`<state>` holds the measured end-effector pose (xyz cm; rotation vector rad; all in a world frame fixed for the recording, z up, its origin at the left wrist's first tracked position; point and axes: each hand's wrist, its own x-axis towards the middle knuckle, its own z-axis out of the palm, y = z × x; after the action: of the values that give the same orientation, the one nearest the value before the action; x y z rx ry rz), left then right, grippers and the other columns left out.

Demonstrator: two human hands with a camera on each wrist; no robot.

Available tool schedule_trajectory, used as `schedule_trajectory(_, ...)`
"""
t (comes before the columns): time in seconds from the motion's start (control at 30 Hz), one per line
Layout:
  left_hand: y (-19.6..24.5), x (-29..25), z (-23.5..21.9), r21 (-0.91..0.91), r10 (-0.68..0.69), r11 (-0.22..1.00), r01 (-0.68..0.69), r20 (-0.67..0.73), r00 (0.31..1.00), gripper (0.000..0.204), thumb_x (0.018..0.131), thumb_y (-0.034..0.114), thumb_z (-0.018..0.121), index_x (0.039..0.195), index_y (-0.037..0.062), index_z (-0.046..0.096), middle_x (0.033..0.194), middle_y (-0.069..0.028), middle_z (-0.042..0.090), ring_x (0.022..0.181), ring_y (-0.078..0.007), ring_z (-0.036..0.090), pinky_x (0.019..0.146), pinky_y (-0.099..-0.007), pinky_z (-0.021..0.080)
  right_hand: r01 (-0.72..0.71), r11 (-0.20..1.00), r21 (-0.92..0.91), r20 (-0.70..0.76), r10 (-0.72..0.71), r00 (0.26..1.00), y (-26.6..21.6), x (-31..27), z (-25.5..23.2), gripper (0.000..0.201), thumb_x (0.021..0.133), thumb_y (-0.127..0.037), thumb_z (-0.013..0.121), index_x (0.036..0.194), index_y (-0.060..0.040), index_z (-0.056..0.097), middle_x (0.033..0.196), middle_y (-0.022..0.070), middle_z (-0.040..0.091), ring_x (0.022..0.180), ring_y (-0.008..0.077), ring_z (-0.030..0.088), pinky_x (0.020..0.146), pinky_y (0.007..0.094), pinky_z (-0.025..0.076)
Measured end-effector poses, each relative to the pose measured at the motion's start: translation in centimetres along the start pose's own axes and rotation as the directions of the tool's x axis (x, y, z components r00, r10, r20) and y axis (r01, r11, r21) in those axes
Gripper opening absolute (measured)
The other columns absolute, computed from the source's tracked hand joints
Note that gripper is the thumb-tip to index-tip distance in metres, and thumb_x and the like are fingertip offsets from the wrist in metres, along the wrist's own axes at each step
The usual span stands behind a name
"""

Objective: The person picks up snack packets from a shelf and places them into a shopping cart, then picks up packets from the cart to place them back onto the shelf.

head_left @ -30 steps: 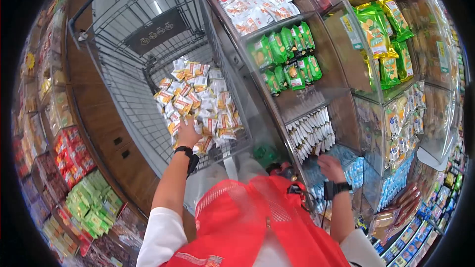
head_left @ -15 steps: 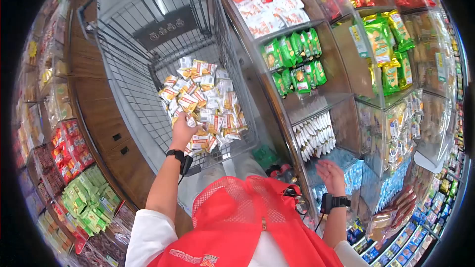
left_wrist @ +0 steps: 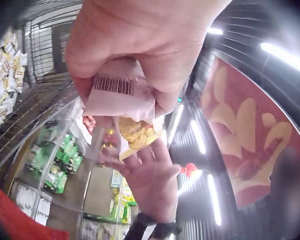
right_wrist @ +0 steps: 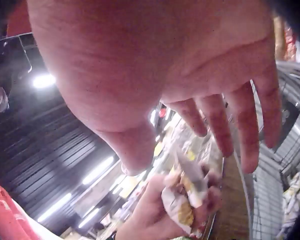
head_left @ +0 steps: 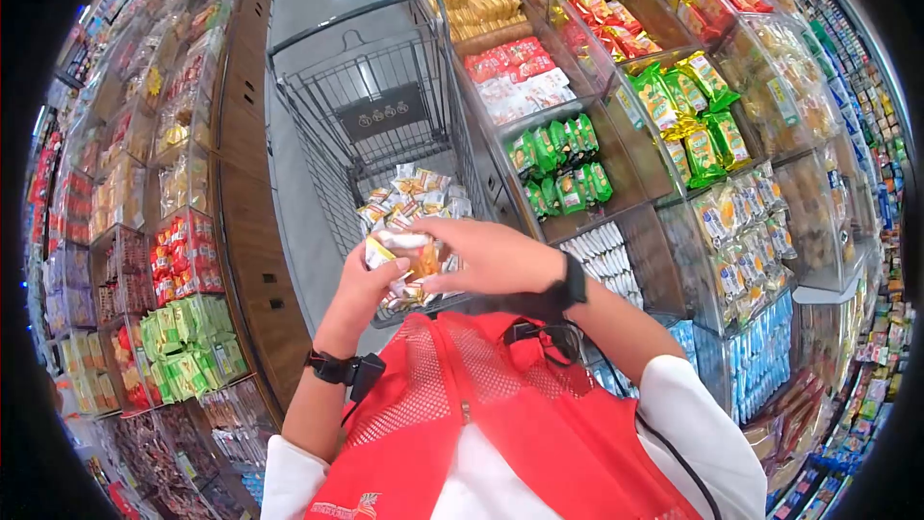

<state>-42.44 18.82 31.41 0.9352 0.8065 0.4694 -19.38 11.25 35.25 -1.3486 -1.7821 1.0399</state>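
Small white-and-yellow snack packets (head_left: 387, 248) are gripped in my left hand (head_left: 361, 281), raised in front of my chest. The left wrist view shows a white packet with a barcode (left_wrist: 115, 92) between thumb and fingers, a yellow printed one (left_wrist: 137, 135) just beyond it. My right hand (head_left: 496, 258) hovers close beside them; in the right wrist view its fingers (right_wrist: 242, 120) are spread and nearly straight, with nothing in the palm. Below both hands, a heap of similar packets (head_left: 416, 191) lies in the grey wire shopping cart (head_left: 313, 130), partly hidden by the hands.
Clear-walled bins to the right of the cart hold green snack packs (head_left: 563, 146), red-and-white packs (head_left: 520, 77) and blue packs (head_left: 760, 356). A wooden-fronted shelf (head_left: 245, 164) runs along the left, with green packets (head_left: 192, 347) in one bin.
My left hand has risen from the heap in the cart, carrying packets. The right hand has swung in from the right-hand shelf to beside it, and the head view has shifted to show more aisle.
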Motion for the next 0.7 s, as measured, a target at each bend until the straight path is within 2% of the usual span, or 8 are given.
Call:
schedule_trajectory(0.07,0.0,-1.2,0.1,-0.181,0.074,0.982,-0.055,0.1,0.992,0.053,0.085,0.015,0.067,0.134,0.004,0.05,0.126,-0.0127,0.06,0.109,-0.0266,0.064,0.081,-0.0379,0.059,-0.018,1.0,0.019,0.018,0.017,1.0,-0.8,1.6,1.6,0.046,0.091,-0.033,0.069,0.123,-0.0013,0.057,0.1,0.0167,0.07,0.096,0.0375,0.067,0.086,0.0423,0.053)
schedule_trajectory(0.1,0.2,-2.2,-0.2,-0.3,0.088,0.953,-0.039,0.15,0.985,0.055,0.084,0.016,0.065,0.136,0.0039,0.049,0.129,-0.0149,0.058,0.111,-0.0308,0.063,0.078,-0.0389,0.06,0.06,0.992,-0.111,-0.037,-0.064,0.997,-0.4,1.7,2.0,0.039,0.093,-0.02,0.07,0.125,-0.0024,0.057,0.094,0.0121,0.071,0.09,0.0258,0.071,0.084,0.0354,0.054)
schedule_trajectory(0.17,1.2,-4.1,-1.8,-0.506,0.018,0.859,0.073,0.173,0.985,0.064,0.08,0.021,0.058,0.141,0.0032,0.046,0.136,-0.0228,0.051,0.115,-0.0446,0.058,0.061,-0.0383,0.06,0.062,0.984,0.167,-0.059,-0.053,0.997,-1.2,1.7,1.9,0.035,0.093,-0.014,0.069,0.124,-0.0022,0.057,0.099,0.0099,0.071,0.094,0.0195,0.069,0.084,0.033,0.053)
schedule_trajectory(0.3,0.4,-5.1,-7.5,-0.748,0.13,0.61,0.261,0.419,0.899,0.053,0.086,0.031,0.052,0.131,0.0028,0.054,0.141,-0.0259,0.047,0.114,-0.0393,0.054,0.049,-0.0289,0.049,-0.005,0.941,0.337,-0.126,0.051,0.991,-5.2,0.2,3.1,0.035,0.095,-0.009,0.068,0.125,-0.0004,0.054,0.116,0.0033,0.063,0.107,0.009,0.059,0.089,0.0286,0.052)
schedule_trajectory(0.53,0.9,-6.8,-9.5,-0.768,0.089,0.567,0.298,0.416,0.905,0.047,0.091,0.041,0.051,0.118,0.0037,0.056,0.119,-0.017,0.058,0.102,-0.0315,0.056,0.047,-0.0287,0.046,0.022,0.832,0.555,-0.165,0.084,0.983,-7.7,0.6,9.2,0.04,0.094,-0.008,0.069,0.129,-0.0019,0.05,0.117,0.0045,0.063,0.106,0.0098,0.06,0.089,0.0293,0.054)
schedule_trajectory(0.57,0.1,-6.2,-10.3,-0.754,0.228,0.574,0.319,0.521,0.823,0.048,0.09,0.041,0.053,0.122,0.0055,0.056,0.121,-0.0162,0.06,0.109,-0.032,0.058,0.068,-0.0373,0.056,0.001,0.839,0.544,-0.174,0.112,0.978,-7.1,0.8,10.2,0.041,0.093,-0.008,0.07,0.128,-0.0025,0.049,0.115,0.0052,0.064,0.104,0.0104,0.062,0.086,0.0287,0.054)
schedule_trajectory(0.67,0.8,-7.3,-8.1,-0.719,0.241,0.695,-0.027,0.198,0.95,0.054,0.089,0.042,0.052,0.127,0.0054,0.055,0.13,-0.019,0.059,0.119,-0.0333,0.058,0.094,-0.046,0.053,-0.12,0.686,0.717,-0.112,0.283,0.953,-9.1,1.6,12.1,0.043,0.092,-0.012,0.072,0.127,-0.0006,0.049,0.114,0.0097,0.068,0.101,0.014,0.066,0.085,0.029,0.054)
schedule_trajectory(0.7,-0.2,-6.4,-9.1,-0.749,0.318,0.662,-0.006,0.274,0.908,0.058,0.091,0.047,0.051,0.133,0.006,0.053,0.134,-0.0185,0.057,0.13,-0.0377,0.052,0.111,-0.0537,0.039,-0.145,0.657,0.74,-0.093,0.314,0.945,-9.2,2.0,12.7,0.046,0.092,-0.014,0.071,0.129,0.0009,0.048,0.116,0.0119,0.068,0.102,0.0149,0.066,0.084,0.029,0.055)
